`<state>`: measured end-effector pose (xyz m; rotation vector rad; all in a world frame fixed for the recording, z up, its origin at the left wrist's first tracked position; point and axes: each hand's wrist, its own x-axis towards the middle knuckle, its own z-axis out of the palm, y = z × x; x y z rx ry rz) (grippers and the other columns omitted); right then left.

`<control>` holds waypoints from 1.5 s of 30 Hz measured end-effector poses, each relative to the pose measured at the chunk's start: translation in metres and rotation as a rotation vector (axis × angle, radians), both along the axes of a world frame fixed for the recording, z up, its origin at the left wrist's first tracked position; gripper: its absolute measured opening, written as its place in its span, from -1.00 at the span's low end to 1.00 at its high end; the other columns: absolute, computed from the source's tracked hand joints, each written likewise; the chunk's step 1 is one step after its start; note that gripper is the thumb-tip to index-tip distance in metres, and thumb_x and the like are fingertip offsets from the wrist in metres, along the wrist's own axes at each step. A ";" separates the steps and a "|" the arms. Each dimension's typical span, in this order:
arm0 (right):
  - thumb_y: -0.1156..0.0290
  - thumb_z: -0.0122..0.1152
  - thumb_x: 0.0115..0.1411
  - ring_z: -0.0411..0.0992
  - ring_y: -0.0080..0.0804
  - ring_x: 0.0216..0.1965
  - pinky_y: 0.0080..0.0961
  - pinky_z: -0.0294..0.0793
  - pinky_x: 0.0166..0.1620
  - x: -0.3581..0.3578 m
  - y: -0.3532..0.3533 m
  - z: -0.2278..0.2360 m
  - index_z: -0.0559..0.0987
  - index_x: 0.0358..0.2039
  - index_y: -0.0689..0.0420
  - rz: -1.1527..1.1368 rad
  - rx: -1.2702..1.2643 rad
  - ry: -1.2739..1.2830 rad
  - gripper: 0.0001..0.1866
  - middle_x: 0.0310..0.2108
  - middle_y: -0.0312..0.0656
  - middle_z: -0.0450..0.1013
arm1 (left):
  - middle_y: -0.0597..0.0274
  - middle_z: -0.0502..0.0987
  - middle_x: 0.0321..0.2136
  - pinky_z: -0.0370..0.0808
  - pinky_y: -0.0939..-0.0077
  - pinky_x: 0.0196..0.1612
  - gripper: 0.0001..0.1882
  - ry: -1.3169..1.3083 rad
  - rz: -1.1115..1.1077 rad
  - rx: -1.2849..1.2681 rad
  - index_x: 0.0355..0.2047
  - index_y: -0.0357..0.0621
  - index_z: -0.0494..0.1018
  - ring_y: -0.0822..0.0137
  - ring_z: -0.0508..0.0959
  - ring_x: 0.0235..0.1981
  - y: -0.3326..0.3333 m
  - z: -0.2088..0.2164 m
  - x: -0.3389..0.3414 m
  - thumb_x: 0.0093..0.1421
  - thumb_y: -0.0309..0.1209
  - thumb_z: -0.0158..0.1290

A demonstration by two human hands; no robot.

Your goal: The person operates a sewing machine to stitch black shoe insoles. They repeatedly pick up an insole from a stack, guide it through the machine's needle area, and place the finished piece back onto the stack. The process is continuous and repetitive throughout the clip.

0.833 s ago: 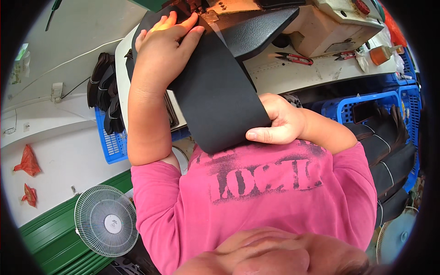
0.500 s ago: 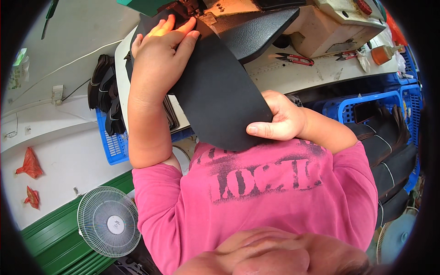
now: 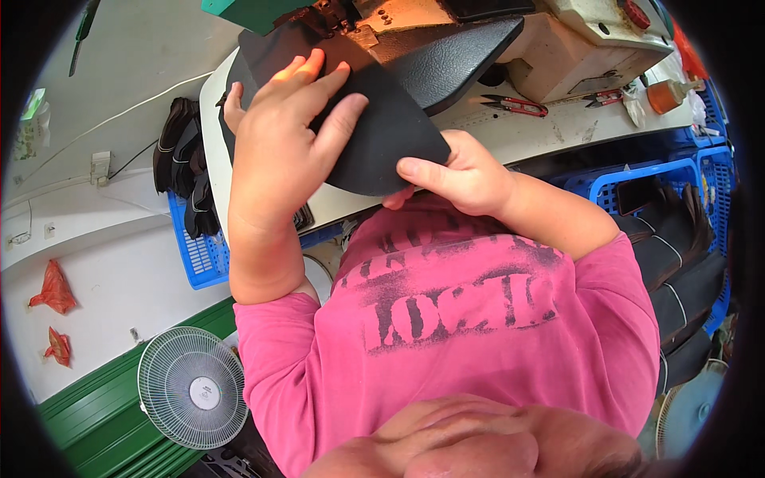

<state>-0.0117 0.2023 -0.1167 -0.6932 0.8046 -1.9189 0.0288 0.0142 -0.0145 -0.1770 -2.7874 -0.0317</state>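
A black, smooth sheet with a rounded near end [image 3: 386, 131] lies slanting across the worktable, its far end under the metal parts of what looks like a sewing machine [image 3: 339, 14]. My left hand [image 3: 291, 131] rests flat on the sheet's left part, fingers spread and bent a little. At the near right corner my right hand [image 3: 468, 177] grips the sheet, thumb on top and the other fingers mostly hidden beneath. A textured black piece [image 3: 458, 68] sticks out to the right from under or beside the sheet; where they meet is hidden.
Red-handled thread snips [image 3: 514, 105] lie on the white tabletop [image 3: 550, 127] near the pale machine body [image 3: 578, 64]. Blue baskets [image 3: 645, 171] with tied black bundles [image 3: 669, 247] stand at right. Another blue basket [image 3: 199, 255] and a fan [image 3: 191, 386] are at left.
The sheet has moved away from my body, toward the machine. My right hand has gone forward and left with it, while my left hand sits farther back along the sheet, its fingers more spread.
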 end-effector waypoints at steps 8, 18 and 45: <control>0.21 0.00 0.34 0.51 -0.53 -0.33 -0.59 0.48 -0.22 -0.008 -0.015 0.004 0.58 -0.22 0.24 -0.067 0.075 0.130 -0.66 -0.39 -0.22 0.56 | 0.02 0.48 0.03 -0.11 -0.20 0.23 -0.38 -0.063 0.068 0.114 -0.10 -0.11 0.52 0.12 0.35 0.18 -0.005 0.000 -0.003 -0.07 0.04 0.25; 0.27 0.01 0.32 0.52 -0.43 -0.31 -0.52 0.48 -0.17 -0.009 -0.008 -0.015 0.57 -0.17 0.28 -0.112 0.161 0.124 -0.68 -0.36 -0.11 0.56 | 0.07 0.47 0.06 -0.11 -0.09 0.27 -0.42 -0.132 0.050 0.074 -0.06 -0.04 0.51 0.12 0.44 0.09 -0.047 0.006 -0.040 0.00 0.05 0.19; 0.18 0.06 0.28 0.49 -0.40 -0.16 -0.50 0.45 -0.02 0.011 -0.033 0.004 0.45 0.04 0.31 0.103 0.153 0.006 -0.53 -0.18 -0.07 0.52 | 0.00 0.48 0.01 0.29 0.17 0.14 -0.52 -0.002 -0.152 0.126 -0.11 -0.17 0.53 -0.09 0.40 0.07 -0.051 -0.006 0.052 -0.04 -0.21 0.26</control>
